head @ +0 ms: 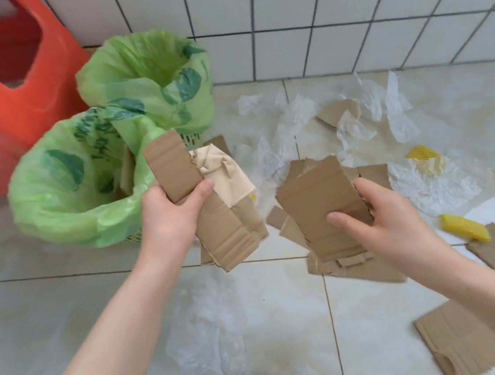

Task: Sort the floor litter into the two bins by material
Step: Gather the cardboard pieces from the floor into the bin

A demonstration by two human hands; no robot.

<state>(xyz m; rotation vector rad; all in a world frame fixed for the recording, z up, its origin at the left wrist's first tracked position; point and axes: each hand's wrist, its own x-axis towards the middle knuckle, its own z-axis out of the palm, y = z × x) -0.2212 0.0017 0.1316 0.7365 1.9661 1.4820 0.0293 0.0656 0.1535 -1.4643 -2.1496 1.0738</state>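
Litter of torn brown corrugated cardboard fills both hands: the left hand clamps a folded bundle of flat brown pieces beside the nearer green-bagged bin, which already shows cardboard inside; the right hand pinches a flat, ragged-edged brown sheet above the tiled floor. Best, I judge, to stack the stiff sheets edge-on and drop them into that nearer bin — not the farther green-bagged bin. Crinkled clear plastic film, soft and limp, and ribbed yellow foam netting lie toward the floor's wall edge — those want the other bin.
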